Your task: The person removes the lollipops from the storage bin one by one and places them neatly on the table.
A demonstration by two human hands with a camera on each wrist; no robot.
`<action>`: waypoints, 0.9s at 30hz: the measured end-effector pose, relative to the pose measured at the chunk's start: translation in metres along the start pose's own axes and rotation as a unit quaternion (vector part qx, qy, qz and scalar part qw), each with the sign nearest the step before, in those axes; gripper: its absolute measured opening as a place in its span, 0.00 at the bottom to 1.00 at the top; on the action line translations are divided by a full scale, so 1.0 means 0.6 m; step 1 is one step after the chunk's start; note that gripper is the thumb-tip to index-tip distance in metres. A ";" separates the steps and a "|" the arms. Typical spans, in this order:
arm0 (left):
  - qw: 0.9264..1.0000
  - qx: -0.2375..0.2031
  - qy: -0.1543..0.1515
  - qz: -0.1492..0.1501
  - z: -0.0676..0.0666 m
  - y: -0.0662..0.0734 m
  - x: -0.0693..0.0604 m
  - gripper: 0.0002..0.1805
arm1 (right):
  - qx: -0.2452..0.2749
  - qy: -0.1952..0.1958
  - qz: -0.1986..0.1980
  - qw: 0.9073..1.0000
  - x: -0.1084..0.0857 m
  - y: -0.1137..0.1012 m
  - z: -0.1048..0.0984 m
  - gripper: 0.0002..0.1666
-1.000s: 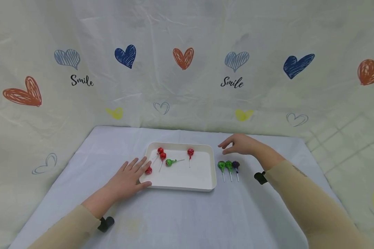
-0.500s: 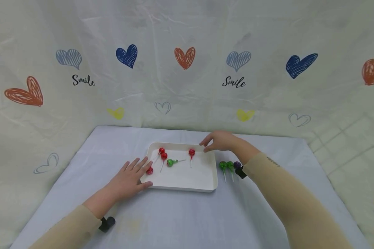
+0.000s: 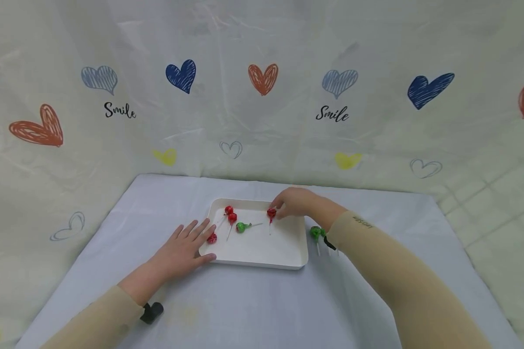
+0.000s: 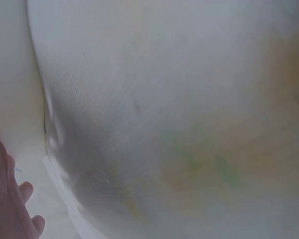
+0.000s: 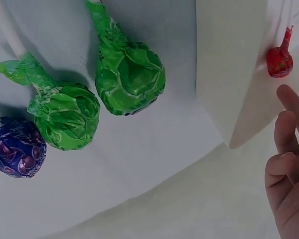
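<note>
Grip of right hand (image 3: 298,201), half-curled, seemingly empty, is hovering at rightmost red lollipop (image 3: 271,213) in tray (image 3: 266,251), pickup likely needing pinch next, splayed left hand (image 3: 183,249) lying over tray's left edge.

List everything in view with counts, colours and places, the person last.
Tray: 1, white, centre
Tablecloth: 1, white, beneath the tray
Red lollipops: 4, red, in the tray
Green lollipops: 3, green, one in the tray, two right of it
Purple lollipop: 1, purple, beside those two
Backdrop: 1, pale, behind
Hearts: several, blue, orange, yellow, grey, on the backdrop
"Smile" lettering: 2, black, on the backdrop
Wrist devices: 2, black, at the wrists
Sleeves: 2, beige, both arms
Left grip: 1, bare, over the tray's left edge
Right grip: 1, bare, by the rightmost red lollipop
</note>
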State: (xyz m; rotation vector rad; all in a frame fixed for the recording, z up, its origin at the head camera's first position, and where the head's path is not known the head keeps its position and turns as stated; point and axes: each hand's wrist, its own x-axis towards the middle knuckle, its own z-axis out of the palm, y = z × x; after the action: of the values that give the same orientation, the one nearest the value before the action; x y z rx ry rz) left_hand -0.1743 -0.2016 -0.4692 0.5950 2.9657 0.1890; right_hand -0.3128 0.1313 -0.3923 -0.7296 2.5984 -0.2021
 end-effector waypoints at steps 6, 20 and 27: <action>1.000 -0.004 -0.001 -0.003 0.001 0.000 0.000 0.50 | -0.020 -0.009 -0.003 1.000 0.013 -0.004 0.011 0.25; 1.000 -0.004 -0.014 -0.008 -0.012 0.008 -0.002 0.50 | -0.048 -0.020 -0.007 0.999 0.018 -0.014 0.024 0.25; 1.000 -0.002 -0.014 -0.007 -0.012 0.009 -0.003 0.50 | -0.037 -0.030 -0.010 0.999 0.006 -0.015 0.026 0.22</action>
State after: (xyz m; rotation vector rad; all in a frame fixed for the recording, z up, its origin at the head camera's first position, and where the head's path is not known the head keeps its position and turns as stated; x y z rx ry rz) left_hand -0.1717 -0.1983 -0.4610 0.5722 2.9404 0.1835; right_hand -0.3043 0.1215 -0.4055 -0.7759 2.5548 -0.0894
